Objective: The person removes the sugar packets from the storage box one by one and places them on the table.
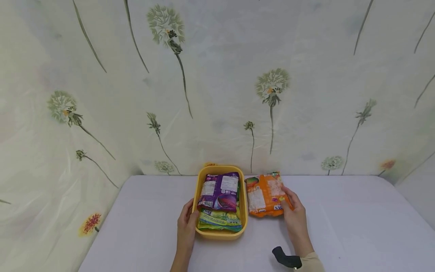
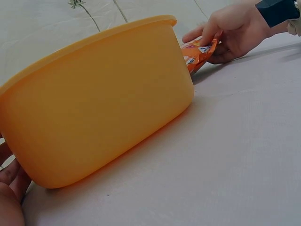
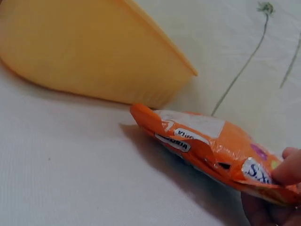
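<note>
A yellow plastic tub (image 1: 199, 181) (image 2: 94, 103) (image 3: 89, 52) stands on the white table, holding a purple packet (image 1: 219, 190) on top of a green-yellow packet (image 1: 219, 221). My left hand (image 1: 187, 223) (image 2: 9, 188) rests against the tub's left front wall, fingers curved along it. An orange packet (image 1: 265, 194) (image 2: 200, 49) (image 3: 211, 143) lies just right of the tub. My right hand (image 1: 293, 211) (image 2: 235, 30) pinches its near right corner, thumb on top, lifting that edge slightly off the table.
A white cloth-covered table (image 1: 340, 226) runs wide to both sides of the tub. A pale curtain printed with dandelions (image 1: 272, 87) hangs right behind it. A black wrist strap (image 1: 287, 260) sits on my right forearm.
</note>
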Demonstrator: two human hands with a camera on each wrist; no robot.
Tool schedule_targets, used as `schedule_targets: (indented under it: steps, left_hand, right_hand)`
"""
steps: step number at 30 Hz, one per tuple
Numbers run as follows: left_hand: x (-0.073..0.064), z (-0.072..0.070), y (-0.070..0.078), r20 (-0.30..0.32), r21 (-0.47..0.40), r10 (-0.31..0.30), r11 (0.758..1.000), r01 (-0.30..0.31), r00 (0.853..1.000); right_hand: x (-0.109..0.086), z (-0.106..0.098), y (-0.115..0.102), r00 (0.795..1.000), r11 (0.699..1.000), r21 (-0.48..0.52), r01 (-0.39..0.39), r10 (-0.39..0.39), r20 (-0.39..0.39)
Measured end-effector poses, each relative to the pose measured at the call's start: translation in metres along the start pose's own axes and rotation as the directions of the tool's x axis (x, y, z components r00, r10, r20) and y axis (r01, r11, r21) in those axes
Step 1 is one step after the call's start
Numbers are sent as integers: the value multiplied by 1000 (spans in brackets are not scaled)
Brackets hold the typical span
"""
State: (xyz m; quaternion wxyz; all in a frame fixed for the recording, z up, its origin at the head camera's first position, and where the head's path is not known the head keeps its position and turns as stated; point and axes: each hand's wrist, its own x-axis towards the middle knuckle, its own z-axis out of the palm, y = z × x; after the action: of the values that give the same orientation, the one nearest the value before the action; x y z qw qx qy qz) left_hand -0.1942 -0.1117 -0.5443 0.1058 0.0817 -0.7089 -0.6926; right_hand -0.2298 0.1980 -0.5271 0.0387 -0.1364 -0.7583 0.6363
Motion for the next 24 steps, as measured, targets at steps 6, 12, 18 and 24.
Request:
schedule_targets:
  steps: [6, 12, 18, 24]
  left_hand:
    - [0, 0, 3, -1, -1, 1, 1000, -1, 1000]
    - [1, 0, 4, 1, 5, -6, 1000, 6, 1000]
    - [1, 0, 4, 1, 2, -4, 1000, 4, 1000]
    - [0, -1, 3, 5, -6, 1, 1000, -1, 1000]
  right_hand:
    - [0, 1, 0, 999, 994, -106, 38, -42, -33]
    - [1, 3, 3, 991, 964, -249, 98, -118, -67]
    - [1, 4, 4, 990, 943, -315, 110, -133, -52]
    - [-1, 4, 6, 991, 929, -356, 103, -125, -38]
